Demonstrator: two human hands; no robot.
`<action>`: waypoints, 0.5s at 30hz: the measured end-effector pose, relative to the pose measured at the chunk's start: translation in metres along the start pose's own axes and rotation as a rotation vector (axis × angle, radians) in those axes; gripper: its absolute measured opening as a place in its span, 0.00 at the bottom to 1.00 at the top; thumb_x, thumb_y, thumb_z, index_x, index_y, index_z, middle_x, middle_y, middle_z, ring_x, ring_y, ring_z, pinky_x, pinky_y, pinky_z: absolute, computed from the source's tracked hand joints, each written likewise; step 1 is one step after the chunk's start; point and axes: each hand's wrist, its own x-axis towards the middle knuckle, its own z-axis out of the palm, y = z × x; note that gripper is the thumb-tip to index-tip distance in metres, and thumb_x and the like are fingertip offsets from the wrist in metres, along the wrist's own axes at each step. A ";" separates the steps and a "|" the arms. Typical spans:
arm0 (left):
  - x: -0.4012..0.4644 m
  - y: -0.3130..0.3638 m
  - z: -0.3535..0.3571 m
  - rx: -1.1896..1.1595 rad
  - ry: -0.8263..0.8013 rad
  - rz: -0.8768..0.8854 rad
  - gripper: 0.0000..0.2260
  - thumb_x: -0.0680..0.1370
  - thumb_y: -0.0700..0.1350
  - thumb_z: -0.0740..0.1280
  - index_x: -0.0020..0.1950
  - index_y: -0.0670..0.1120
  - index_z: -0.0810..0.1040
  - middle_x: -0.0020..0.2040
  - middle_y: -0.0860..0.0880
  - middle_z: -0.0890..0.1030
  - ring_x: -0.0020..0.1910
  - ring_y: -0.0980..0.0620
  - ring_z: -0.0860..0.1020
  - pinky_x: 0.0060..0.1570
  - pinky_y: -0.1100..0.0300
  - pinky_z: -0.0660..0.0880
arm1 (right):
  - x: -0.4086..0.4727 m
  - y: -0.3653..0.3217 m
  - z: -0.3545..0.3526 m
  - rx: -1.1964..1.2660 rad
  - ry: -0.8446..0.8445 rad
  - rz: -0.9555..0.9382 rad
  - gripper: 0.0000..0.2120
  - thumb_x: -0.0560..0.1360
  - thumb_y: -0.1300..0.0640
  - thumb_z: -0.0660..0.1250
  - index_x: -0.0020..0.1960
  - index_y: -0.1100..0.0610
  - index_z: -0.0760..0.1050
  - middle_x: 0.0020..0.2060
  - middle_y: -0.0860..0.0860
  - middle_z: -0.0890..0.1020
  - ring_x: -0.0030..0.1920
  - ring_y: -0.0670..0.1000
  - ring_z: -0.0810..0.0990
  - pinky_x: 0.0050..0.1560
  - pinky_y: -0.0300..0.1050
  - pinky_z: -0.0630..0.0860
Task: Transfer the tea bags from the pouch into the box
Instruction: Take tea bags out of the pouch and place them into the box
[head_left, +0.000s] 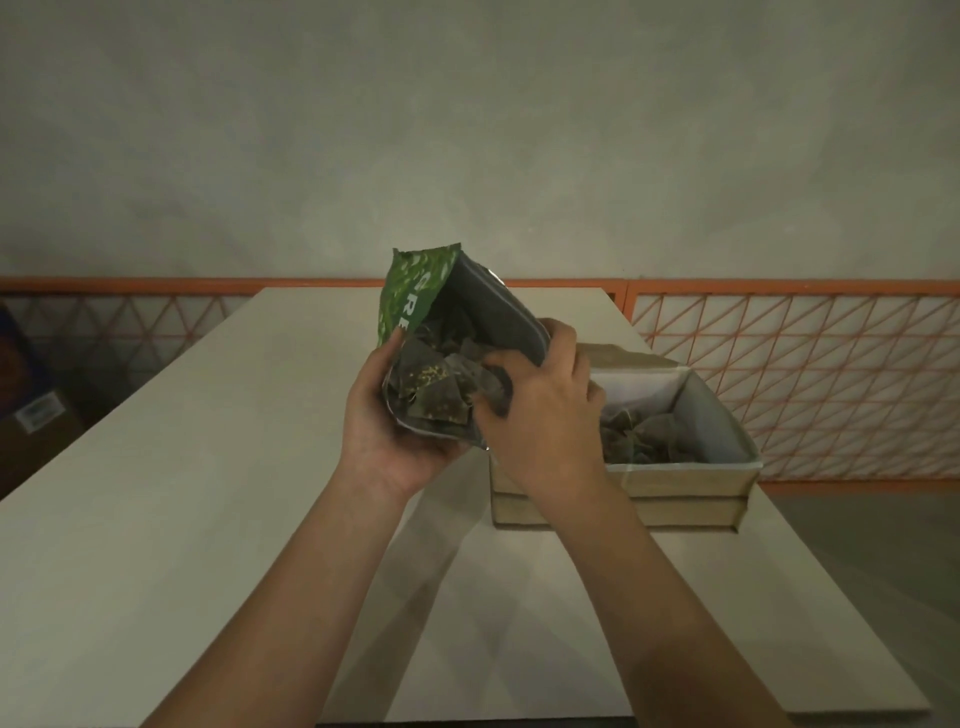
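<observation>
My left hand cups the green pouch from below, above the table; my right hand pinches tea bags inside its mouth. Just right, the open box holds more tea bags.

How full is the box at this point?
Partly filled. A layer of tea bags lies on the floor of the box, and its pale inner walls stand bare above them.

We see a pale desk; behind it an orange lattice railing, left a cardboard carton.
</observation>
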 end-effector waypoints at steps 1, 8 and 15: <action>-0.001 -0.002 0.001 0.003 0.003 -0.001 0.23 0.80 0.60 0.59 0.57 0.46 0.85 0.63 0.42 0.80 0.58 0.42 0.79 0.61 0.49 0.72 | -0.001 -0.002 0.001 -0.069 -0.010 0.019 0.16 0.73 0.45 0.69 0.59 0.46 0.78 0.67 0.53 0.65 0.64 0.57 0.67 0.64 0.63 0.68; -0.007 -0.001 0.004 0.010 0.030 0.014 0.23 0.79 0.60 0.60 0.52 0.46 0.88 0.59 0.42 0.83 0.53 0.41 0.83 0.55 0.49 0.78 | 0.000 0.005 -0.001 0.185 0.164 -0.017 0.03 0.72 0.50 0.71 0.44 0.48 0.81 0.54 0.50 0.75 0.56 0.53 0.72 0.57 0.56 0.72; -0.002 -0.004 0.008 -0.047 0.047 0.056 0.22 0.78 0.60 0.63 0.63 0.49 0.83 0.64 0.40 0.82 0.61 0.38 0.80 0.53 0.47 0.81 | 0.010 0.020 -0.042 0.666 0.256 0.009 0.03 0.74 0.58 0.71 0.44 0.52 0.78 0.48 0.44 0.82 0.51 0.43 0.79 0.52 0.39 0.75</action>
